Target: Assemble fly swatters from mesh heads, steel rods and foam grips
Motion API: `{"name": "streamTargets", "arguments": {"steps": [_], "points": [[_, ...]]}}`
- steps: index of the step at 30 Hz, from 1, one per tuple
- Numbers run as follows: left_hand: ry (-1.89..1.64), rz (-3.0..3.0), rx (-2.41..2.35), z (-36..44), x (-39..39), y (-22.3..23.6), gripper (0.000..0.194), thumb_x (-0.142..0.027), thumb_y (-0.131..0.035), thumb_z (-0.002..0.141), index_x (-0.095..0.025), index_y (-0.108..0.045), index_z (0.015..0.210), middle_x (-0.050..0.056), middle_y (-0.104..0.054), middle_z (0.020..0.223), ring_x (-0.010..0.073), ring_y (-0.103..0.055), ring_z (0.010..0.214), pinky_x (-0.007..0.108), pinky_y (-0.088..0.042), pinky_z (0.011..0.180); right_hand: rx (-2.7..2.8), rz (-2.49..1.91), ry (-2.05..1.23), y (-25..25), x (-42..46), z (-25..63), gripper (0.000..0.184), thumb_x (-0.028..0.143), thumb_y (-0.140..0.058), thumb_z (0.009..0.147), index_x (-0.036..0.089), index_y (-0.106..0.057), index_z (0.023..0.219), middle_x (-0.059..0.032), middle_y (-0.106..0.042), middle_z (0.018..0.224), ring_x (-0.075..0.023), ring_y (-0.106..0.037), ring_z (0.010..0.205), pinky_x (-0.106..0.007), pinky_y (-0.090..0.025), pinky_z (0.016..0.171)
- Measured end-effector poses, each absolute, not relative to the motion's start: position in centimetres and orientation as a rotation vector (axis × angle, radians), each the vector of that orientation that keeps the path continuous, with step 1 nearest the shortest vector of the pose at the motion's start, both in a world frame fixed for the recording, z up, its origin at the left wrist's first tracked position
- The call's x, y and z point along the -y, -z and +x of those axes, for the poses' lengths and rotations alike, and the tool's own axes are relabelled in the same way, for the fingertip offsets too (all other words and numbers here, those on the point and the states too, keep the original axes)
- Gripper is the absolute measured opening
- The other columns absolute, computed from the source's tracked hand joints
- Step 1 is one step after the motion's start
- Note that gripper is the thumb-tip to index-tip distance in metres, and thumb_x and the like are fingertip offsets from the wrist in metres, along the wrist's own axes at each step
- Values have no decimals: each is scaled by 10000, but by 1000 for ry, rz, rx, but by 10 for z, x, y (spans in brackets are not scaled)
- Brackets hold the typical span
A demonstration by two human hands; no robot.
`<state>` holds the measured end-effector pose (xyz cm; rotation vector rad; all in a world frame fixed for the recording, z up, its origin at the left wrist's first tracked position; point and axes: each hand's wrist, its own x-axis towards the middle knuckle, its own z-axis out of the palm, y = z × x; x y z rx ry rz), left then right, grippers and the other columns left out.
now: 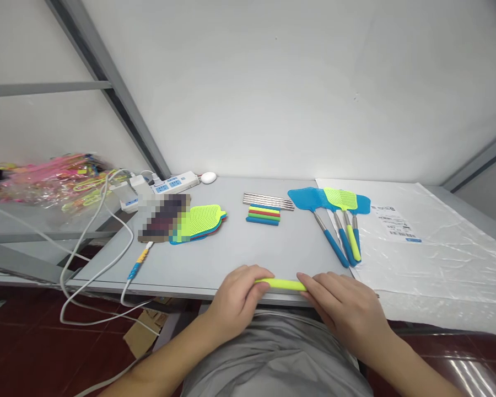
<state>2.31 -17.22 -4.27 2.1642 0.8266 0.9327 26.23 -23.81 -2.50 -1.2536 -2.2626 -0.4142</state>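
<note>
At the table's front edge, a yellow-green fly swatter handle (pixel 283 284) lies level between my two hands. My left hand (pixel 237 300) is closed around its left end, thumb and fingers pinching it. The fingers of my right hand (pixel 347 303) are closed on its right end; whether a rod is hidden under that palm I cannot tell. Beyond the handle lie several metal rods (pixel 268 201) side by side, with loose coloured handles (pixel 263 216) below them. On the right, several fly swatters (pixel 339 229) with blue or yellow-green heads overlap one another.
A stack of swatter heads (pixel 200 221) lies left of centre, beside a blurred phone-like object (pixel 161 218) with a cable. Behind are a power strip (pixel 173 183) and a white oval object (pixel 208 177). White packaging (pixel 438 264) covers the right side. Bagged items (pixel 58 182) sit left.
</note>
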Motion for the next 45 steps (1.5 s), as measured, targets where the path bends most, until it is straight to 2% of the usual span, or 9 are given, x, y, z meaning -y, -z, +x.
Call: {"name": "streamTargets", "arguments": {"steps": [6,9,12,17,19,23,27,37,45], "points": [[-758,2068,-773,26,178,32,233,-358,-420,1009,-226,-579,1116,44,-650,963,183,-577,863,306,-426,804,2248,-1262,397,23,237,256,198,228,-485,1005,156,-620,1132,-11,-650,756,-145,-506,623,-315,-283,590],[-794,1715,-752,28,173,27,348,-450,-330,1024,-226,-555,1163,61,-622,1047,182,-564,909,308,-436,830,2259,-1282,380,23,238,255,200,229,-475,1009,159,-613,1136,-14,-647,763,-149,-515,635,-315,-280,598],[-826,1410,-732,35,166,20,426,-491,-242,1029,-209,-556,1096,61,-616,1032,160,-552,830,292,-450,761,2276,-1298,392,23,238,252,197,232,-478,1007,165,-614,1131,-12,-635,756,-154,-510,640,-318,-274,602],[-504,1573,-756,41,159,6,309,-470,-489,964,-195,-630,985,-20,-566,732,122,-501,649,240,-413,634,2303,-1323,458,20,233,242,194,189,-472,994,172,-631,1103,-4,-595,710,-167,-468,614,-326,-261,600],[-434,1683,-739,37,158,4,273,-429,-534,946,-195,-674,976,-16,-591,738,130,-513,672,242,-412,652,2299,-1327,474,17,230,241,189,216,-476,997,172,-643,1072,-9,-594,706,-167,-462,605,-328,-259,598],[-521,1739,-772,24,154,10,227,-384,-555,939,-212,-696,985,8,-664,898,159,-562,834,253,-422,763,2284,-1336,464,13,228,251,262,346,-490,999,145,-646,1061,-23,-602,710,-173,-516,641,-328,-299,644],[-575,1715,-792,15,152,17,238,-396,-541,945,-215,-681,1009,15,-662,919,160,-566,836,252,-430,755,2236,-1407,458,12,231,273,243,331,-513,990,139,-646,1058,-38,-615,742,-182,-553,688,-327,-340,691],[-658,1511,-813,19,152,21,341,-466,-478,966,-174,-649,933,-37,-465,622,111,-441,590,231,-368,573,2255,-1366,354,17,236,264,197,305,-494,999,181,-645,977,2,-553,654,-154,-450,575,-306,-273,581],[-706,1587,-718,21,154,14,373,-465,-415,992,-192,-669,996,37,-607,848,179,-545,801,297,-438,755,2229,-1400,309,20,239,260,243,343,-457,1011,199,-634,928,22,-522,627,-142,-434,544,-298,-247,554]]}}
